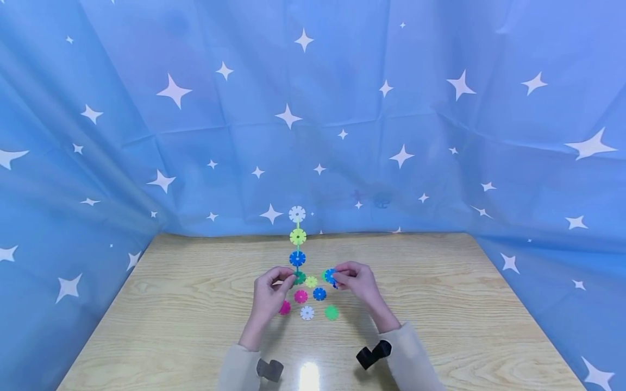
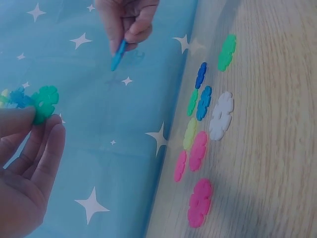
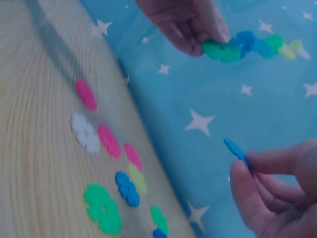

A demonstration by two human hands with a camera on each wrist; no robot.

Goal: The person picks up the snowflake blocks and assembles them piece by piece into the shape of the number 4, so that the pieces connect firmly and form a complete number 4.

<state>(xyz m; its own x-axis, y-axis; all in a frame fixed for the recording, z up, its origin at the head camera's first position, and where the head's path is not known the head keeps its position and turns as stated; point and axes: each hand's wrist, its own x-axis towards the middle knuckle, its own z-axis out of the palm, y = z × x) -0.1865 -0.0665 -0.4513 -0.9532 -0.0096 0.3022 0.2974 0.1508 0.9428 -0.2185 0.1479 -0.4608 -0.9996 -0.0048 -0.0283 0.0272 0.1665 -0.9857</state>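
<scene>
Chain [image 1: 298, 241] of flower discs is held up over the table [image 1: 440, 293], its white end [image 1: 296, 209] toward the far edge. At left, the left hand [image 1: 273, 289] pinches its green disc [image 1: 300, 278] with finger and thumb. I think it's light but could pop apart, so hold that disc's rim. Loose discs [image 1: 320, 298] lie well in from the edges. At right, the right hand [image 1: 361, 281] pinches one blue disc [image 1: 329, 276] by its rim; it looks thin, stiff and smooth.

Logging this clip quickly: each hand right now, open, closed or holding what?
Left hand: pinching the green disc at the end of a joined chain.
Right hand: pinching a single blue disc.
</scene>
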